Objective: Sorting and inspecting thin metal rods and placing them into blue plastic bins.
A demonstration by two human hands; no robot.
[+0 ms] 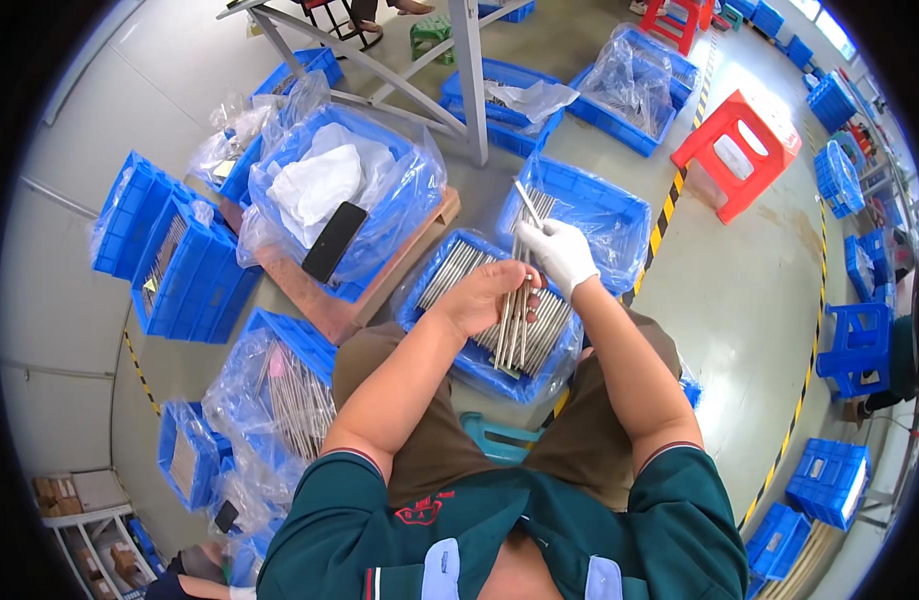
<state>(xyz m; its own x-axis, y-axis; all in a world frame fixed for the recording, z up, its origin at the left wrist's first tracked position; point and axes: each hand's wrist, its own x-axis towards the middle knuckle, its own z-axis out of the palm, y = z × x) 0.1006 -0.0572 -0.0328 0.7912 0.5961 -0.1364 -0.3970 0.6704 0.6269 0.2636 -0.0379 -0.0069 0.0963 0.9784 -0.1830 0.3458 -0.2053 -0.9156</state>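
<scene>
A left hand (490, 297), bare, is closed around a loose bundle of slim metal rods (515, 332), their lower ends slanting back toward the seated person, while the right hand (564, 254), in a white glove, grips a single rod (527, 203) between thumb and fingers, its free end pointing up and away. The two hands meet just above a blue bin (404, 309) lined with clear plastic, where more rods (450, 275) lie side by side in rows beneath and to either side of the left hand.

Just beyond the right hand stands a second blue bin (626, 205), also lined with plastic. Ahead and to the left of the left hand, a black phone (335, 242) rests on the near side of a plastic-draped bin (417, 212), beside a crumpled white cloth (318, 190); a wooden pallet (318, 303) sits beneath. Behind and to the left of the same hand, loose rods (298, 400) lie bunched in another plastic-lined container. Well to the right of the gloved hand, past a strip of black-and-yellow tape (667, 212), a red stool (738, 155) stands on the floor (735, 290).
</scene>
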